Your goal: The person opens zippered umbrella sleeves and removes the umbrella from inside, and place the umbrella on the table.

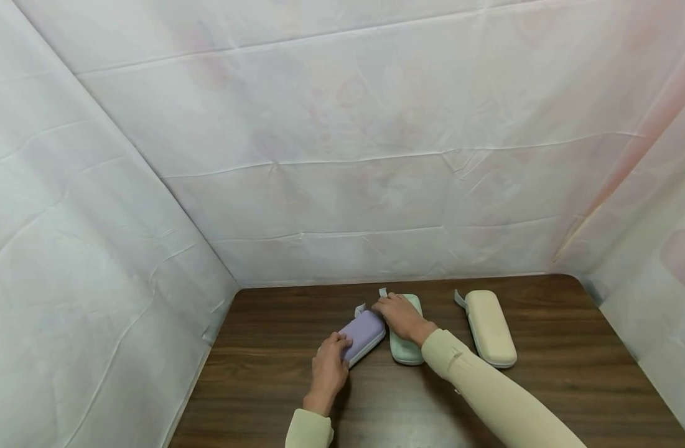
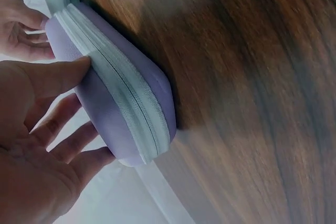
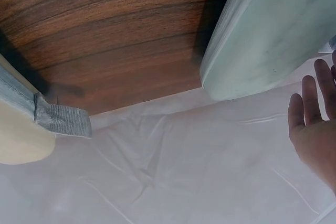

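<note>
A purple zip case [image 1: 363,333] lies slanted on the table, with a pale zip band along its side. My left hand [image 1: 330,367] grips its near end, thumb on one side and fingers on the other, as the left wrist view shows. Over the mint green case [image 1: 407,348] reaches my right hand [image 1: 402,317], covering part of it. The right fingertips come close to the far end of the purple case, beside its tab. In the right wrist view the right hand's fingers [image 3: 311,98] are extended, with nothing between them.
To the right lies a cream case [image 1: 490,326] with a grey tab [image 1: 460,298] at its far end. All the cases are on a dark wooden table [image 1: 264,348]. Pale cloth walls [image 1: 342,205] stand behind the table and at both sides.
</note>
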`<state>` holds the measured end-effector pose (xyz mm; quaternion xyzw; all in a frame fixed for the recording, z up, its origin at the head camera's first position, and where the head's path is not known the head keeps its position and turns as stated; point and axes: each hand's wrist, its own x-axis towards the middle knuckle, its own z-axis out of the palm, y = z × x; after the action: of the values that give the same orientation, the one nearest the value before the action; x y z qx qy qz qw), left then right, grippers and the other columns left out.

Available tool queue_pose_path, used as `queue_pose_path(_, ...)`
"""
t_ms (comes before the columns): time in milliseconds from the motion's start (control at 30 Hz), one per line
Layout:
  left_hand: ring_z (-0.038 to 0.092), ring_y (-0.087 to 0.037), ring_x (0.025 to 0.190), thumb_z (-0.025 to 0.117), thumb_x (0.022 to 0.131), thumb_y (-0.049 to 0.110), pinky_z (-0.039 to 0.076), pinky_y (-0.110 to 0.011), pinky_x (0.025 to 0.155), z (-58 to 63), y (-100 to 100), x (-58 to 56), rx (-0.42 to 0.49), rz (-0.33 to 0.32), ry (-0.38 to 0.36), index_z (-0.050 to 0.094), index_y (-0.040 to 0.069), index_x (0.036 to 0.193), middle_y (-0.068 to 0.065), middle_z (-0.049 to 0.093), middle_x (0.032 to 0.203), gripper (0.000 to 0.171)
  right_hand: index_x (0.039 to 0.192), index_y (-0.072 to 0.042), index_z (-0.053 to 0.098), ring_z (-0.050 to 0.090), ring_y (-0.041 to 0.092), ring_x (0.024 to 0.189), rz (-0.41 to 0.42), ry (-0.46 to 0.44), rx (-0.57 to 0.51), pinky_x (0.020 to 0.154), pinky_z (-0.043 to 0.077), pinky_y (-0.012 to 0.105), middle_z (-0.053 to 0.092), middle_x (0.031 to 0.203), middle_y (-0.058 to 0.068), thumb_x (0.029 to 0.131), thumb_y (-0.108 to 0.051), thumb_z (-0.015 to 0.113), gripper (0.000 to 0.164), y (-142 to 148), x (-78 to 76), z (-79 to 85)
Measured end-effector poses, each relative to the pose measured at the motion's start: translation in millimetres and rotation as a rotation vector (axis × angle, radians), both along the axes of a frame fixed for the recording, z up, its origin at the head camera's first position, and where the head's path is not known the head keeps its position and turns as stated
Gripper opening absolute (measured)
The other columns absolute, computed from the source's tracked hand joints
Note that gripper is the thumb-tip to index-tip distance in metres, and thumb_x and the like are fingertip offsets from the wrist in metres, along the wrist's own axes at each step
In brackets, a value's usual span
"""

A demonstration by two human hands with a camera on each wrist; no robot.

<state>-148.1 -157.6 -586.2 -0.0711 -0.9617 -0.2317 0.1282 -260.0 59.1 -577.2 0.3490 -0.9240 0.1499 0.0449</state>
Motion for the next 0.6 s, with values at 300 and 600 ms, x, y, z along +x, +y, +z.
queue_pose_path(300,0.069,-0.035,0.115,0.084,0.073,-0.011,0.057,-0.056,0.081,-0.4,-10,1.4,0.015,-0.072,-0.039,0.081,0.007,0.115,-0.006,0.072,0.124,0.046,0.121,-0.008,0.078,0.065,0.030,0.110,0.023,0.001,-0.021,0.100,0.052,0.050,0.075,0.117,0.007,0.100,0.001,0.065,0.026,-2,-2.7,-7.8)
queue_pose_path(600,0.067,-0.033,0.120,0.083,0.076,-0.013,0.057,-0.057,0.087,2.6,-14,2.2,0.020,-0.117,-0.078,0.081,0.008,0.116,-0.005,0.071,0.127,0.045,0.123,-0.007,0.077,0.066,0.031,0.113,0.037,-0.017,0.025,0.101,0.052,0.050,0.075,0.118,0.008,0.103,-0.002,0.063,0.025,-2,0.1,-3.2)
